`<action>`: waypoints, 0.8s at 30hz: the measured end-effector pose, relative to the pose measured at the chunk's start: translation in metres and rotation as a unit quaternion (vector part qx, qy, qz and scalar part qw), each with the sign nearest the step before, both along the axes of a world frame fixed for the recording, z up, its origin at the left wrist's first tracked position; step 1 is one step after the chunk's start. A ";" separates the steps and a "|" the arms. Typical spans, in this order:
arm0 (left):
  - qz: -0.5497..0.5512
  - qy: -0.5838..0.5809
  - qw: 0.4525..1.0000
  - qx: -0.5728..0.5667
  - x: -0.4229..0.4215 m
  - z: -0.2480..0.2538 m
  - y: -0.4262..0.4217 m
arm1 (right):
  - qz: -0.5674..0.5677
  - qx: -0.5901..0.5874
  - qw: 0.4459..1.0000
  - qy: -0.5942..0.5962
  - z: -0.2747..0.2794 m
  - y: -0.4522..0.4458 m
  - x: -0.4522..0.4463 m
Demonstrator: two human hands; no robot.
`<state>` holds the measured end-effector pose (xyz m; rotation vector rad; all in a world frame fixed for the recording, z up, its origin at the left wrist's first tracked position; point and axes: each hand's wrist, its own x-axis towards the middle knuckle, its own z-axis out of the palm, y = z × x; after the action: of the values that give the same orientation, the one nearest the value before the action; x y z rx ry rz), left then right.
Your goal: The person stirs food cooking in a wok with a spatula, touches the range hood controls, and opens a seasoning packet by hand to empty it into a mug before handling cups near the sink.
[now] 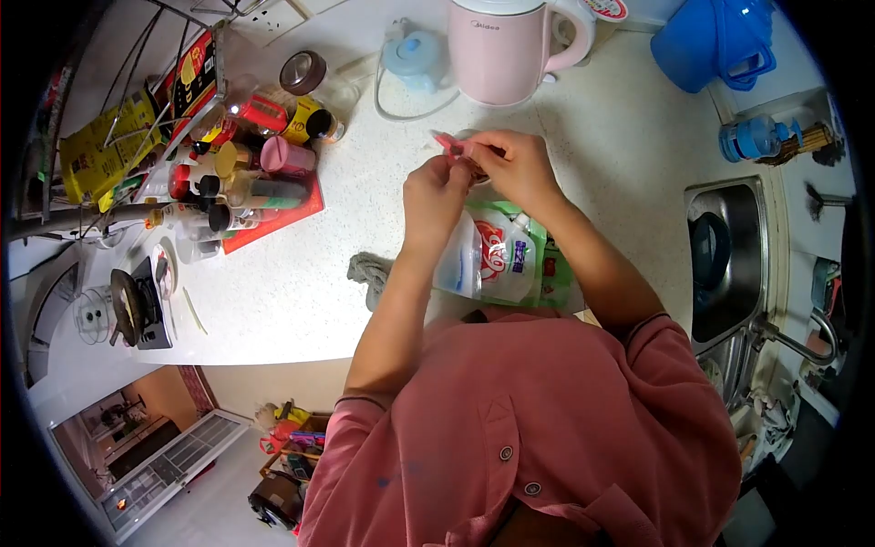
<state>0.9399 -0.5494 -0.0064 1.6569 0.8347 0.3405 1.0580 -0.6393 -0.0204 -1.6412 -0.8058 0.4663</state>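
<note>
Both hands meet over the counter, pinching a small pink-red piece [448, 142] that looks like thin plastic; its exact kind is not clear. My left hand [436, 193] has its fingertips closed at the near side of it. From the right, my right hand [518, 168] pinches it with thumb and forefinger. Something small and dark shows just beneath the fingertips, too hidden to name. Below the wrists lies a white spouted refill pouch [501, 260] with red and purple print. Partly under it is a green packet [554, 278].
A grey cloth [369, 273] lies left of my left forearm. Behind the hands stand a pink kettle [497, 55] and a light-blue lidded item [415, 56]. Bottles and jars crowd a red tray [301, 205] at left. A sink [743, 205] and blue jug [702, 46] are at right.
</note>
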 end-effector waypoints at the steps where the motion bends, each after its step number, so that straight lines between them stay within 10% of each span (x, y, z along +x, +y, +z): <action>1: -0.002 0.002 1.000 0.014 0.000 0.002 0.001 | 0.002 -0.008 1.000 0.003 -0.001 0.001 0.002; 17: 0.059 -0.108 0.966 -0.228 0.001 -0.005 0.012 | 0.074 -0.005 0.948 0.311 0.006 0.004 0.017; 24: 0.033 -0.140 0.984 -0.109 0.001 0.004 -0.006 | 0.078 0.033 0.927 0.366 0.008 0.005 0.004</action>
<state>0.9412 -0.5551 -0.0026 1.3432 0.6895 0.4995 1.0618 -0.6343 -0.0122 -1.1984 -0.3765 1.0730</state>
